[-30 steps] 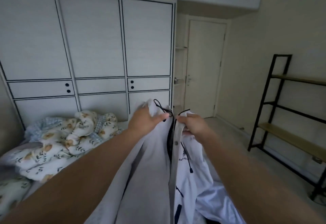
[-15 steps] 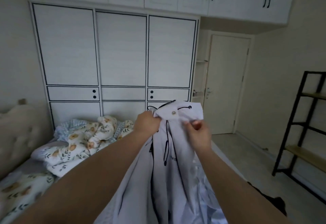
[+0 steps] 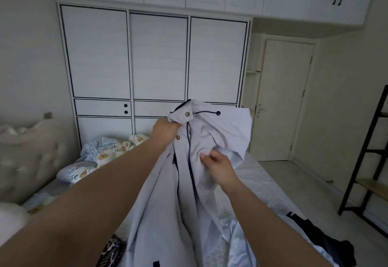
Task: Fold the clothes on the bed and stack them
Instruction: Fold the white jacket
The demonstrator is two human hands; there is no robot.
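Note:
A pale grey jacket point(image 3: 222, 132) with dark drawcords and brass snaps hangs in the air over the bed point(image 3: 260, 178). My left hand point(image 3: 165, 131) grips its collar near the top. Lower and to the right, my right hand point(image 3: 218, 167) pinches a fold of the jacket's cloth. The rest of the jacket drops down between my forearms to the mattress. A black garment point(image 3: 319, 237) lies at the bed's right edge, and a dark patterned piece point(image 3: 111, 254) shows at the bottom under my left arm.
A bunched floral duvet point(image 3: 105, 155) lies at the head of the bed beside a padded headboard point(image 3: 29, 155). White wardrobe doors point(image 3: 159, 56) fill the wall behind. A shut door point(image 3: 287, 100) and a black metal shelf point(image 3: 369, 161) stand on the right.
The view has swung left and up. My left hand lifted the collar higher, while my right hand slid down from the collar to a lower fold of the jacket.

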